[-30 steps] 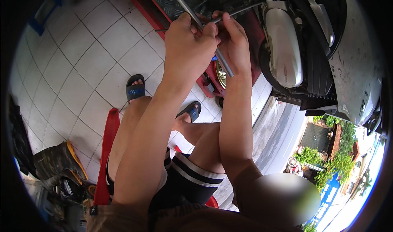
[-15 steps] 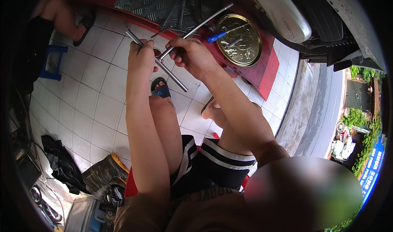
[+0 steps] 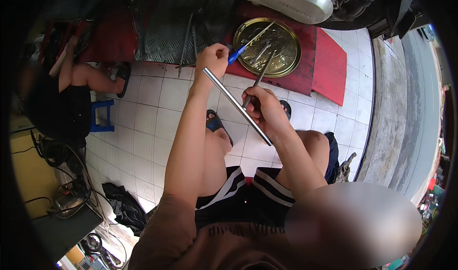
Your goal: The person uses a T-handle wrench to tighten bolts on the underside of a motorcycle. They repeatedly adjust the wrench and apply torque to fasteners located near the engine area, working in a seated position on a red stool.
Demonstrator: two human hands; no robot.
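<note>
In my right hand [image 3: 267,110] is a steel T-handle wrench [image 3: 224,92]. My fingers close round its shaft near the crossbar, which slants across in front of my left forearm. The shaft's far end overlaps the round gold tray [image 3: 296,55] in view. My left hand [image 3: 212,62] is at the tray's left side, fingers curled by a small grey piece [image 3: 229,47]; whether it grips that piece is hidden. Close to those fingers, a blue-handled screwdriver [image 3: 236,55] lies across the tray's rim. A small metal wrench [image 3: 260,53] rests inside the tray.
The tray stands on a red platform [image 3: 305,74] with a dark tread plate [image 3: 164,36], where long metal rods [image 3: 187,41] lie. Above hangs a motorbike's silver cover [image 3: 296,3]. At the left, another person [image 3: 52,88] sits near a blue stool [image 3: 102,116].
My left hand has let go of the T-handle wrench's crossbar and moved over beside the tray. My right hand has brought the wrench nearer to me. The head view has turned.
</note>
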